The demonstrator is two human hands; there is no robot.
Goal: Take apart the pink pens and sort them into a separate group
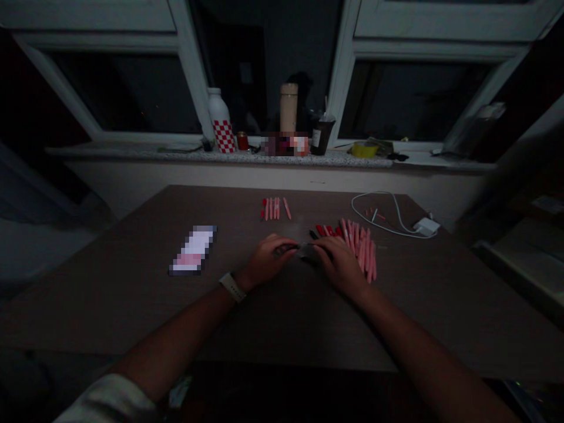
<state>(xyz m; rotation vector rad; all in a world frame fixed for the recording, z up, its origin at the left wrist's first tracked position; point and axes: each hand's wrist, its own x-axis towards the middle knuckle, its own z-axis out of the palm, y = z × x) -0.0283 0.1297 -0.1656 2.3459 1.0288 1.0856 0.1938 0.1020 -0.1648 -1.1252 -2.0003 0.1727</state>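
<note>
Over the middle of the table, my left hand [269, 258] and my right hand [342, 264] face each other, fingertips a small gap apart. The fingers of both are pinched on something small, partly dark and partly clear [305, 251]; dim light and the fingers hide its kind. Right beside my right hand lies a pile of pink pens [362, 249], with red and black pieces at its left end. Farther back is a short row of pink pens [276, 208], with a red and dark one at its left.
A phone [194, 249] with a lit screen lies to the left. At the back right a white cable [396, 205] loops to a charger [426, 227], with small pieces inside the loop. A checkered bottle [224, 126], a tan flask [288, 108] and a dark drink cup [322, 135] stand on the windowsill.
</note>
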